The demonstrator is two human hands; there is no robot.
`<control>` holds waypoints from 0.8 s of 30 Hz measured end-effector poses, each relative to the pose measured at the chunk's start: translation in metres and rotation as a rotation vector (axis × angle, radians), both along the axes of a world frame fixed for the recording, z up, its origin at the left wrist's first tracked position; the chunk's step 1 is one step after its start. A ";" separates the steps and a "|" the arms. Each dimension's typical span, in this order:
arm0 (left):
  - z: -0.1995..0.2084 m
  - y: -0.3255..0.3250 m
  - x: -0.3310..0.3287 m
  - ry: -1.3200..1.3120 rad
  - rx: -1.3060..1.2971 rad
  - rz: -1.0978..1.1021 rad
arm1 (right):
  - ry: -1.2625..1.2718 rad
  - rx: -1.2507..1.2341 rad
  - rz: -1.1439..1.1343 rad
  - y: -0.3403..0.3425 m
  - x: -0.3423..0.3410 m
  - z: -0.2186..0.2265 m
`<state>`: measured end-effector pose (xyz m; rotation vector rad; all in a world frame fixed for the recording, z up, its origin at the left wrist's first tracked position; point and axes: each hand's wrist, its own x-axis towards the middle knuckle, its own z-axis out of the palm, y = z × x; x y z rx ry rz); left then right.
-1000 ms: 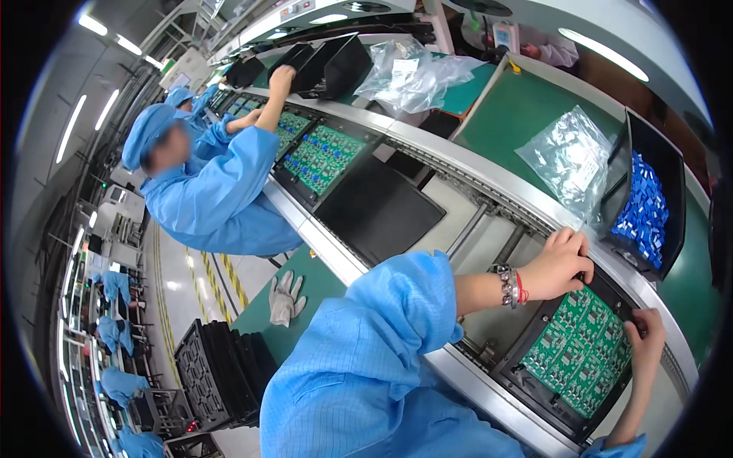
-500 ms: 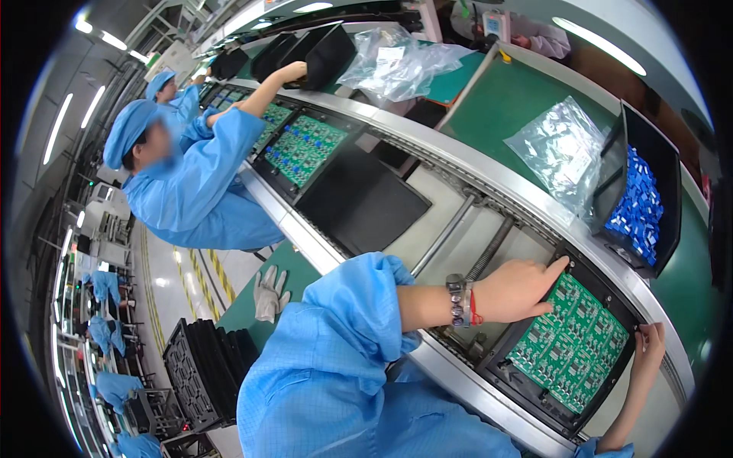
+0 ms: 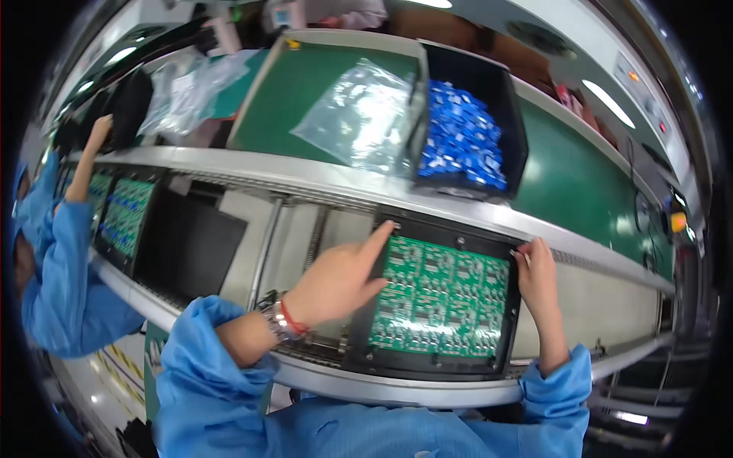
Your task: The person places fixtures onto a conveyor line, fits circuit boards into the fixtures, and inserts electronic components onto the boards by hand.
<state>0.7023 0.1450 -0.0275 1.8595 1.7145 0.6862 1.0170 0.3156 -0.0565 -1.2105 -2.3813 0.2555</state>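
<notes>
A green circuit board panel (image 3: 445,298) with rows of small parts lies in a black carrier frame (image 3: 427,365) on the conveyor. My left hand (image 3: 336,284) reaches over the frame's left side, its index finger stretched to a small fastener at the far left corner. The thumb stands apart near the panel's left edge, and nothing shows in the hand. At the far right corner, my right hand (image 3: 537,278) has its fingers drawn together on the frame's edge by another small fastener. Its fingertips hide whatever they pinch there.
Behind the conveyor, a black bin (image 3: 513,145) holds many blue components (image 3: 462,137), beside a clear plastic bag (image 3: 359,114). A black plate (image 3: 191,240) lies left along the line. A co-worker in blue (image 3: 65,259) works beside another carrier of boards (image 3: 126,214).
The view has swung to the right and levelled, so the carrier now sits nearer the middle. Both hands keep to the same far corners of the frame.
</notes>
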 end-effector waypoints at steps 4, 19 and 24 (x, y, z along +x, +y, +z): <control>0.001 0.001 -0.002 0.012 -0.005 0.006 | 0.023 -0.084 0.025 -0.009 -0.004 0.012; -0.022 0.005 0.027 -0.335 -0.008 -0.228 | 0.419 -0.196 0.150 -0.008 -0.009 0.105; 0.025 0.042 0.042 -0.076 0.121 -0.243 | -0.031 0.294 0.508 0.023 -0.074 0.119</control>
